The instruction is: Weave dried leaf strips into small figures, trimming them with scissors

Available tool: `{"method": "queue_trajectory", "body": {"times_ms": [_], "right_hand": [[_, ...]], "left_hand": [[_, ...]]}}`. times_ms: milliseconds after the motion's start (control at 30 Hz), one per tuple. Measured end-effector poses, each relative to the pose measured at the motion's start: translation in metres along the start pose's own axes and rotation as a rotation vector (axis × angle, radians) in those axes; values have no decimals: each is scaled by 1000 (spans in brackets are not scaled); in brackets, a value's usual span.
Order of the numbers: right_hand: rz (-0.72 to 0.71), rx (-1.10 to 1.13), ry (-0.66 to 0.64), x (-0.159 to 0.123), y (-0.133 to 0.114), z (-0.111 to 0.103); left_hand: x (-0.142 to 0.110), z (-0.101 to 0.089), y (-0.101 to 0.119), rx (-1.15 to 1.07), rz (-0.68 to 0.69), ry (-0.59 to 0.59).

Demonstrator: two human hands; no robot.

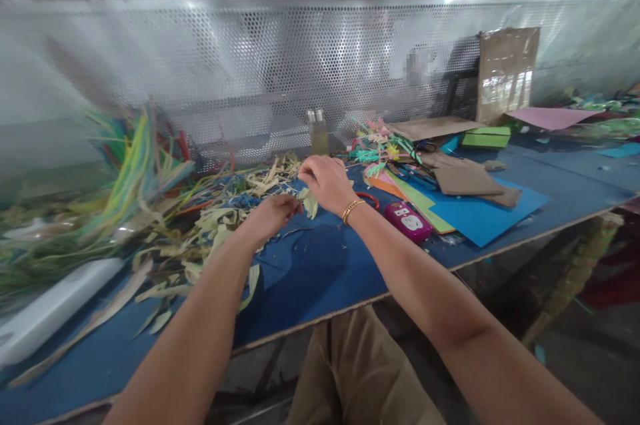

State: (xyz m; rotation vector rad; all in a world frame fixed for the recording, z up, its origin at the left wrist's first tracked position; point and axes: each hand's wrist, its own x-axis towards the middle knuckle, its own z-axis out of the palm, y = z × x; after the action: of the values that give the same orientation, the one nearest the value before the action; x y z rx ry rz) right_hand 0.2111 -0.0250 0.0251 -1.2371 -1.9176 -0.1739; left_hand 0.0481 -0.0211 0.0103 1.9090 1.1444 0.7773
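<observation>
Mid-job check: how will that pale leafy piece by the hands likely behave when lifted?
The pale leafy piece will probably be floppy, since it droops below the right hand. It looks light, being thin and smaller than the hand. It may crease easily; similar pale strips on the table curl and twist.

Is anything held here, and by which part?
The left hand seemingly pinches a pale leafy strip by its left edge; whether the right hand also grips it can't be told.

I'm in a craft workshop: plastic-looking strips (139, 168) (a bright tangle) left of my left hand (277, 215), coloured paper (493, 217) right of my right hand (327, 181).
</observation>
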Motion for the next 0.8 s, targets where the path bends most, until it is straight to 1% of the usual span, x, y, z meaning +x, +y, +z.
{"method": "queue_trajectory", "body": {"times_ms": [133,233,300,400,533,667,733,800], "right_hand": [[-28,119,-118,1,2,8],[21,214,-199,3,11,14],[62,250,-220,3,17,16],[86,263,-242,4,24,16],[122,240,-259,2,23,11],[165,243,-288,1,23,8],[187,256,-319,1,25,9],[193,257,-328,1,27,10]], "left_hand": [[3,5,-3,352,219,-15],[3,7,-2,484,330,-58],[2,8,1,554,359,-64],[-1,8,5,672,398,-43],[-4,11,7,805,464,42],[-8,15,9,876,422,143],[-9,16,11,879,414,155],[-9,16,11,889,432,130]]}}
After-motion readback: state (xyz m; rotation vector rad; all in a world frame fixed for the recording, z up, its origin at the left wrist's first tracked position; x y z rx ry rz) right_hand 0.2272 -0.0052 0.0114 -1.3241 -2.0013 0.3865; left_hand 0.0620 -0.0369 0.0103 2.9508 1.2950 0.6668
